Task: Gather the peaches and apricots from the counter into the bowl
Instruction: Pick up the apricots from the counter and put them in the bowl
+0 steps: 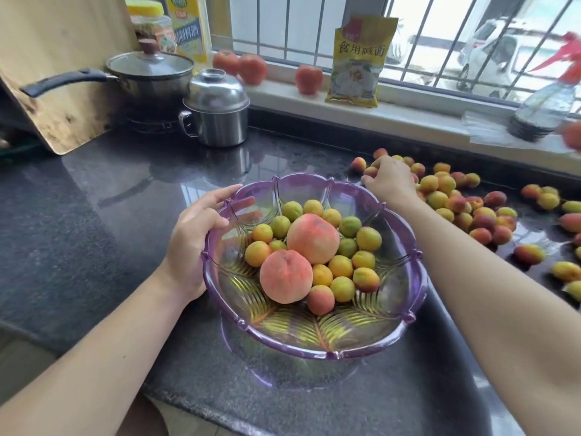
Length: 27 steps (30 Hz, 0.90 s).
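A clear purple scalloped bowl (408,316) stands on the dark stone counter and holds two big peaches (312,238) and several small apricots (341,265). My left hand (195,243) grips the bowl's left rim, thumb inside, fingers along the edge. Beyond the bowl's far right rim, my right hand (390,180) reaches into a heap of loose apricots (456,202), and its fingers curl over one or more of them. What lies under the palm is hidden.
More apricots (566,270) lie scattered at the right. A steel lidded pot (217,111) and a saucepan (151,73) stand behind the bowl, with a wooden board (56,73) at the left. On the sill are tomatoes (251,68), a yellow packet (358,61) and a spray bottle (547,105).
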Each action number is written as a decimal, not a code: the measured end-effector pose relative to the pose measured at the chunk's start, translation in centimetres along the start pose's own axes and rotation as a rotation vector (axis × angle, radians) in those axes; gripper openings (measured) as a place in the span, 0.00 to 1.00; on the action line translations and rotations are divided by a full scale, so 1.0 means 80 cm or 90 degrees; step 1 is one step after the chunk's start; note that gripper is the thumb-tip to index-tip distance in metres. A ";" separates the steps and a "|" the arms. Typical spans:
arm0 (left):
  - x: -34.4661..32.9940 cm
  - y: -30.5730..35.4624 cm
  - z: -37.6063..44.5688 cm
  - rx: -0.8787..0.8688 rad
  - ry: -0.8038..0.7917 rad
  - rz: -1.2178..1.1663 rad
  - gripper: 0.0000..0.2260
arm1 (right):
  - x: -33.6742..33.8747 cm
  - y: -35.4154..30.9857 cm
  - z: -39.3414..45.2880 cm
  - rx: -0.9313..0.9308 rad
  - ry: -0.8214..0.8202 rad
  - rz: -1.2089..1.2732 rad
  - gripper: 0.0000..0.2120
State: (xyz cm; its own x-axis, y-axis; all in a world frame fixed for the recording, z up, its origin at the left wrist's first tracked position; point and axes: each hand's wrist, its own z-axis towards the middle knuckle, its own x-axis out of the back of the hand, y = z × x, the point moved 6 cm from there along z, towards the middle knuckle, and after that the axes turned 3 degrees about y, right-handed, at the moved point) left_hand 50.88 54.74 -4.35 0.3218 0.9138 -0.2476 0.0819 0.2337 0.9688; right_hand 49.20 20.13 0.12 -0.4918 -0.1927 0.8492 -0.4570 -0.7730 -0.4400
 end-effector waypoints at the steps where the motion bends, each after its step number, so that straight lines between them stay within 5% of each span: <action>1: 0.000 0.000 0.000 0.000 -0.001 0.000 0.27 | 0.009 0.004 -0.003 -0.009 0.003 0.049 0.10; 5: 0.001 -0.001 0.001 0.000 0.002 -0.006 0.27 | 0.068 0.008 -0.044 -0.028 -0.013 0.287 0.10; 10: 0.000 -0.001 -0.001 0.011 0.002 -0.041 0.27 | 0.131 -0.018 -0.122 0.070 -0.200 0.374 0.09; 17: -0.001 -0.001 -0.002 0.013 0.009 -0.055 0.27 | 0.142 -0.064 -0.208 0.250 -0.440 0.142 0.17; 21: 0.000 -0.003 -0.002 0.017 0.015 -0.060 0.27 | 0.128 -0.082 -0.234 0.394 -0.434 -0.061 0.14; 27: 0.003 -0.001 -0.002 0.018 0.023 -0.039 0.26 | 0.106 -0.087 -0.245 0.422 -0.502 -0.182 0.16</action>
State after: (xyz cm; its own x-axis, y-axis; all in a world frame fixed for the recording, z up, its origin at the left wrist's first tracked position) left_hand 50.81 54.97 -4.49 0.2811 0.9097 -0.3058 0.1274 0.2804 0.9514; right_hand 33.70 35.77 4.65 0.2958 -0.1056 0.9494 0.1319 -0.9798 -0.1500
